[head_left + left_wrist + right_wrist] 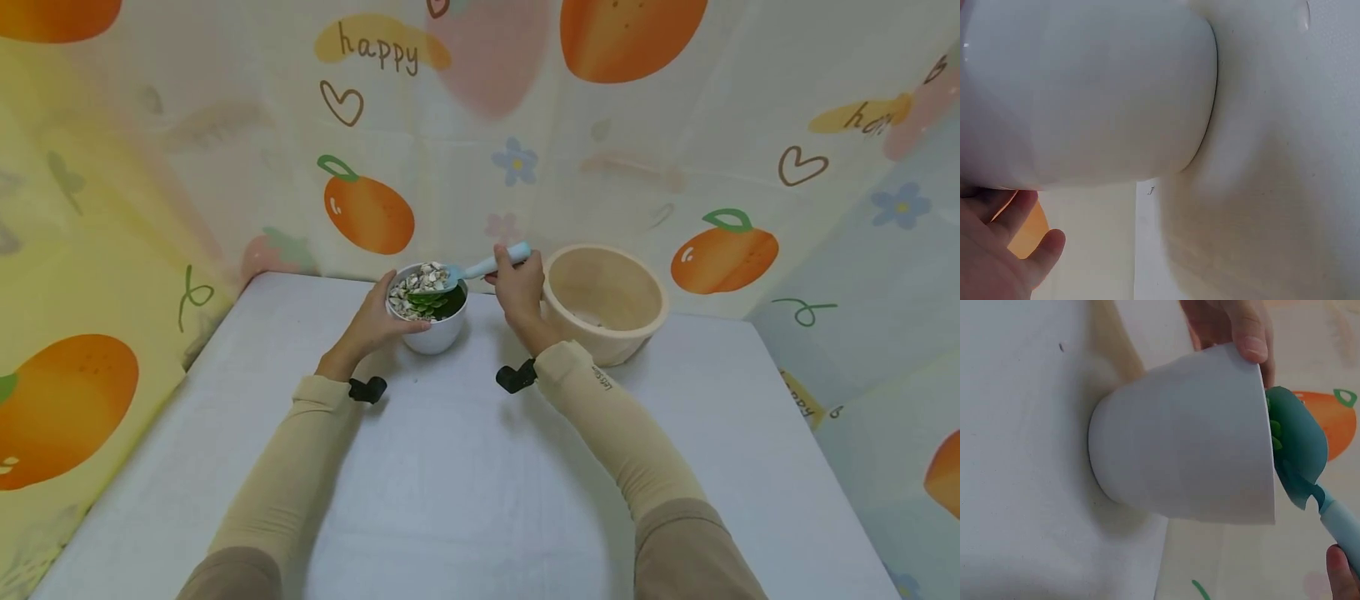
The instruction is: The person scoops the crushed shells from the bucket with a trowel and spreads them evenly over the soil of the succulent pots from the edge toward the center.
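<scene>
A white flower pot stands on the table, holding a green succulent and pale gravel on its left side. My left hand grips the pot at its rim from the left, the thumb along the near side. My right hand holds a light blue trowel by its handle. The trowel's blade is over the pot's mouth, bearing whitish stones in the head view. In the left wrist view, the pot's smooth wall fills much of the picture.
Right of the pot stands a larger cream-coloured planter, with a few pale bits on its bottom; my right forearm passes in front of it. A white cloth covers the table. Behind it hangs a fruit-patterned sheet. Small dark specks lie near the pot.
</scene>
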Motion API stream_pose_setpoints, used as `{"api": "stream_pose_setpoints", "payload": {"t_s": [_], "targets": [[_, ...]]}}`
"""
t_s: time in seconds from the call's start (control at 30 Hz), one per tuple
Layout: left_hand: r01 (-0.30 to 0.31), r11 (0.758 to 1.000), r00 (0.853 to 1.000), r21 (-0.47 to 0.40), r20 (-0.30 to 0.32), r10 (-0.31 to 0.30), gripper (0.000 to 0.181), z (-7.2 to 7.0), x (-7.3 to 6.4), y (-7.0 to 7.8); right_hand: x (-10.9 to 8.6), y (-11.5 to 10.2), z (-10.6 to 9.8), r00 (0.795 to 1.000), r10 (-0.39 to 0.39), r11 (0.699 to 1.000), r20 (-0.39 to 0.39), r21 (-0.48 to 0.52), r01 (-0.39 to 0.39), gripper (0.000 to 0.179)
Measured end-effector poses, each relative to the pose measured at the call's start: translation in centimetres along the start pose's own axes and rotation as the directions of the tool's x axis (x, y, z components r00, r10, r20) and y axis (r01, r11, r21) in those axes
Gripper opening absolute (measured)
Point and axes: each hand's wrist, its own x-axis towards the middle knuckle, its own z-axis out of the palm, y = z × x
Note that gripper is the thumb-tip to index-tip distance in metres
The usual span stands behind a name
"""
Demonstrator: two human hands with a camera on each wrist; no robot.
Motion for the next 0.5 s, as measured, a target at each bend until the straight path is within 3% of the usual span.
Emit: {"api": "stream_pose_setpoints", "payload": {"t_s": [0.37,0.5], "targets": [[-0.028,0.999,0.994,-0.038,-0.107,0.024,0.121,1.0,-0.9,0.0,-0.1,0.6,0.1,1.000,-0.010,0.998,-0.004,0.069,0.011,0.035],[-0.027,1.000,0.992,-0.002,-0.122,0.027,0.121,1.1,-1.1,0.1,-0.2,0.6,0.2,1.000,-0.009,0.997,0.001,0.078,0.009,0.035]]}}
